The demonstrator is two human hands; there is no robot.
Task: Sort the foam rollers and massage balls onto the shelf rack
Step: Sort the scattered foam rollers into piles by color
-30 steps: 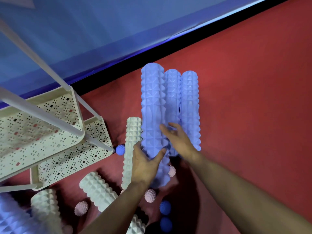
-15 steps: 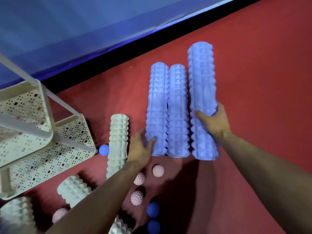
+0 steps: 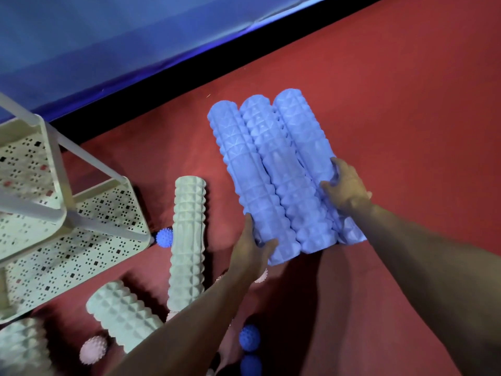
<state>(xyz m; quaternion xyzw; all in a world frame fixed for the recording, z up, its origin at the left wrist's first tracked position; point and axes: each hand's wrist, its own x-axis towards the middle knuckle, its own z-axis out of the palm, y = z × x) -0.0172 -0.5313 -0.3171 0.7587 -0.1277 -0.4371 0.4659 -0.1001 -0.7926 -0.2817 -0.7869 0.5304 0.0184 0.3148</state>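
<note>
Progress: early, as judged; the rack [image 3: 81, 240] shelves in view held nothing, nothing sorted yet.
Left to do: three blue rollers [image 3: 273, 172], pale green rollers [image 3: 187, 240] and spiky balls [image 3: 164, 237] all lay on the red floor [image 3: 406, 104].
Hands: left hand [image 3: 250, 249] gripped the leftmost blue roller's near end; right hand [image 3: 345, 188] clasped the rightmost, pressing the three together.
Blue rollers: knobbly foam, side by side, touching.

Two hands clasp three blue foam rollers [image 3: 273, 175] pressed side by side above a red floor [image 3: 406, 118]: left hand [image 3: 250, 249] on the near left end, right hand [image 3: 345, 189] on the right roller. Pale green rollers [image 3: 187, 240], spiky balls [image 3: 164, 237] and a white perforated shelf rack [image 3: 81, 240] lie left.
</note>
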